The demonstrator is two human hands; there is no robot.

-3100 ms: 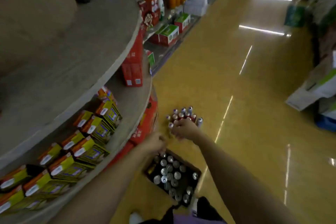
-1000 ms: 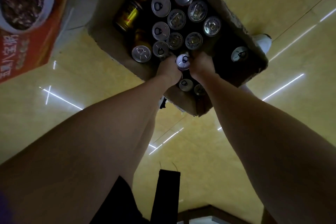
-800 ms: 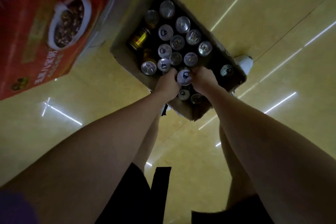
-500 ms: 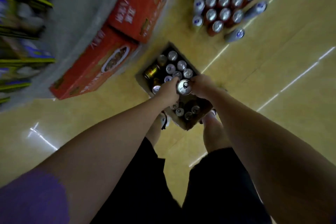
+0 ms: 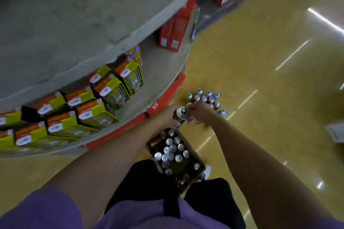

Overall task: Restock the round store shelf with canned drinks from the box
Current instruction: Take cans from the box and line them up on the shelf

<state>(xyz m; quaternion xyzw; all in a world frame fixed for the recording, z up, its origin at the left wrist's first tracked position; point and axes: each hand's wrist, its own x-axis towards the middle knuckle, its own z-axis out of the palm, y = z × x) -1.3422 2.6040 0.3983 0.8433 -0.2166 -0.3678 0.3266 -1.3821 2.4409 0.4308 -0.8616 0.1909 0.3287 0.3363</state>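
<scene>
A silver-topped drink can (image 5: 182, 112) is held up between my two hands, above the floor beside the round shelf. My left hand (image 5: 167, 115) curls round its left side and my right hand (image 5: 200, 112) grips its right side. Below them on the floor stands the open cardboard box (image 5: 196, 156), with several upright cans (image 5: 173, 151) in it. The round store shelf (image 5: 163, 87) curves along the left, its lower tier partly bare near my hands.
Yellow and orange cartons (image 5: 104, 89) fill the lower tier at the left, and red boxes (image 5: 173, 31) stand further along it. Red cases (image 5: 167, 92) sit under the shelf. A cluster of cans (image 5: 206, 98) stands on the yellow floor just beyond my hands.
Both hands have lifted the can out of the box and raised it beside the shelf. My head has come up from looking into the box to facing the shelf.
</scene>
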